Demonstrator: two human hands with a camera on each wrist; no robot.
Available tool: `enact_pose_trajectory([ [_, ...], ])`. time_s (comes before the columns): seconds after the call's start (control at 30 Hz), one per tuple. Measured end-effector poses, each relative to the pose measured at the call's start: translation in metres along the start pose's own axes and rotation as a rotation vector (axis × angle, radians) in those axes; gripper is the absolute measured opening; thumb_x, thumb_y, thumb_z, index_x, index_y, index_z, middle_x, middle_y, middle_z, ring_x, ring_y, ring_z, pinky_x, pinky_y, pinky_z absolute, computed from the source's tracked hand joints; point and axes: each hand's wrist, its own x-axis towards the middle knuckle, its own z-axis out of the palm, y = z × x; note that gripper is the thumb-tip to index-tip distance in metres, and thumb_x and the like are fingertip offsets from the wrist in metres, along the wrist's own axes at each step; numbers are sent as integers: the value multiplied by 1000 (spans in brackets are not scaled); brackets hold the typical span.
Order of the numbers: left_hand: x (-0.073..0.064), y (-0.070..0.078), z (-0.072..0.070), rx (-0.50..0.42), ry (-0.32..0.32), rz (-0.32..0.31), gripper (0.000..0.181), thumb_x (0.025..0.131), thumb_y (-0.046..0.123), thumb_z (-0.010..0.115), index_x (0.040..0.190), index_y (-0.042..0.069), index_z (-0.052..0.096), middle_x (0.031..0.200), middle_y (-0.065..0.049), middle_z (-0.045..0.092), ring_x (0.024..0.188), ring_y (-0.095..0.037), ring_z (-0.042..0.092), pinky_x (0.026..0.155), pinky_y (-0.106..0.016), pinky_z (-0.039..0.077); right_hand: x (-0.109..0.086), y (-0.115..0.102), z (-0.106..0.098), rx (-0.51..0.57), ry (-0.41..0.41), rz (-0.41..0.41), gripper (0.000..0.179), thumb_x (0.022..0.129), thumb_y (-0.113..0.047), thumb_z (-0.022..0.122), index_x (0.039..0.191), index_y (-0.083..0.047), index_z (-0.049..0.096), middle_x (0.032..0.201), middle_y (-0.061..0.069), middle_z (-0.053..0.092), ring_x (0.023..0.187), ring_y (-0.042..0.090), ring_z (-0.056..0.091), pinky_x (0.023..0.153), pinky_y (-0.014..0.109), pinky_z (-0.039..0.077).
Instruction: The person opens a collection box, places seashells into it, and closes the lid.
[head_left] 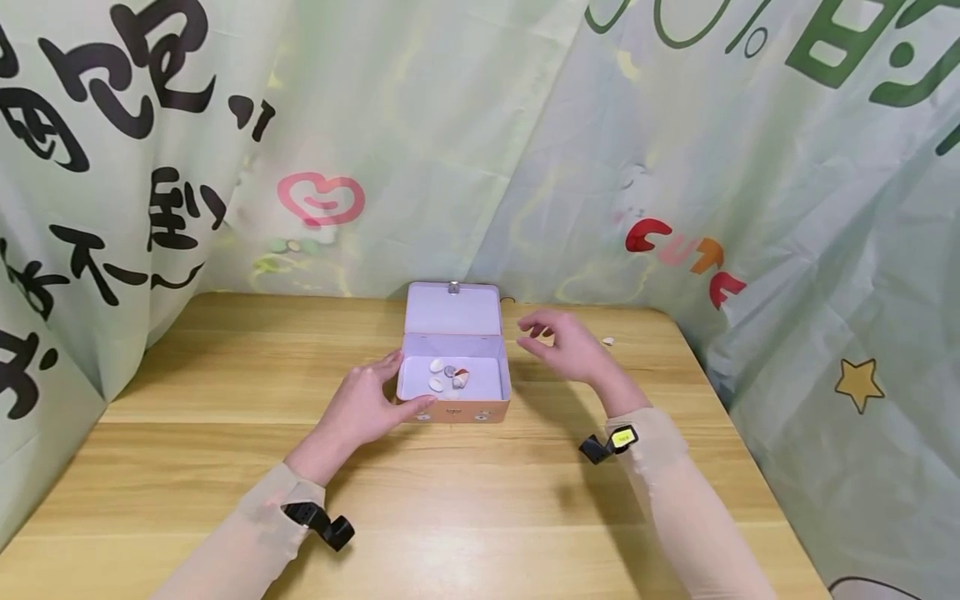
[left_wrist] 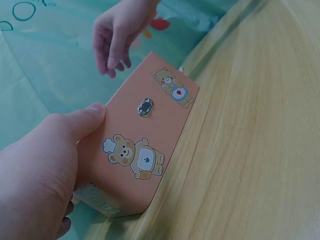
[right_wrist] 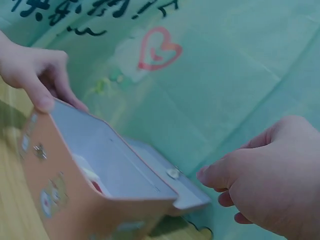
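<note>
1. Your left hand (head_left: 367,400) grasps the near-left corner of the small orange tin box (head_left: 468,411): the thumb lies on the front rim and the fingers wrap the left end.
2. Your right hand (head_left: 564,344) is free of the box and off to its right, raised above the wooden table (head_left: 480,517). Its fingers bend loosely, with a gap between thumb and fingertips, and nothing shows in its grasp.
3. The box sits between your two hands, touching the left one and apart from the right. Its lid (head_left: 452,308) is tipped back, on the side away from you; the front, with its metal catch (left_wrist: 145,107) and bear pictures, faces you.
4. Inside, to the right of your left fingers, lie a few small shell-like pieces (head_left: 460,380), some pale and one partly reddish brown. What exactly they are is too small to tell.
5. One small white piece (head_left: 608,341) lies on the table just outside your right hand, well apart from the box.
6. The step in hand looks like steadying the box with your left hand while the right is ready to handle small pieces.
7. As I judge it, the next move calls for a firm left grip and a light pinch by right thumb and forefinger; passing over the right wall needs enough height to miss rim and lid.
</note>
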Motion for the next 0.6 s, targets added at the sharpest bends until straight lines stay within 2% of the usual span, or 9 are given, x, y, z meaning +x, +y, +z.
enact_pose_trajectory([
  [0.23,0,-1,0,7,6,12,108,82,75,77,150,-5,53,152,-20,52,39,-11,38,49,-32,44,-11,26,-13,-15,40,62,29,101,-12,73,125,4,72,123,19,73,104,33,68,92,55,54],
  [0.4,0,-1,0,6,5,12,108,82,76,76,150,-5,52,152,-21,52,40,-12,39,49,-33,45,-17,43,-18,-11,61,100,28,101,-10,73,124,5,72,121,20,73,103,32,67,89,52,55],
  [0.6,0,-1,-1,6,1,8,107,83,74,77,150,-6,52,153,-21,52,41,-12,40,49,-33,45,-24,65,-20,-14,78,142,29,102,-8,71,125,8,70,123,26,70,105,37,66,89,54,55],
])
